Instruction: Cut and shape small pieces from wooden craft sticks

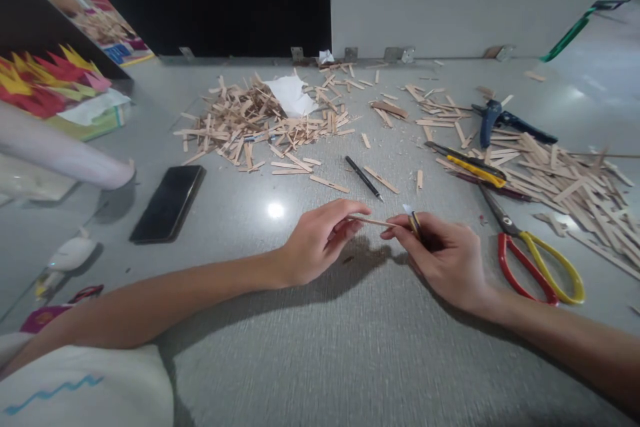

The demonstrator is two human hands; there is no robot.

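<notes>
From where I stood, the black pen (364, 178) served as the reference point on the gray tabletop (280, 347), with left and right matching the hands' own. The wooden strip (375, 221) was located just on the near side of the pen, raised above the surface and spanning the gap between both hands. The left hand (323, 240), to the near left of the pen, was narrowed, with thumb and forefinger pinching one end of the strip. The right hand (443, 250), to the near right of the pen, pinched the opposite end while its curled fingers retained a slim yellow-and-dark object (415, 225), mostly covered; I could not tell its type. A heap of strips (215, 127), topped by white paper (293, 95), lay beyond the pen to the left; a second pile (565, 177) was spread well to its right. Also right of the pen lay a yellow cutter (475, 169), a dark blue tool (491, 121) farther off, and scissors (530, 260) with red and yellow handles nearer. A phone (169, 203) lay well left of the pen.
</notes>
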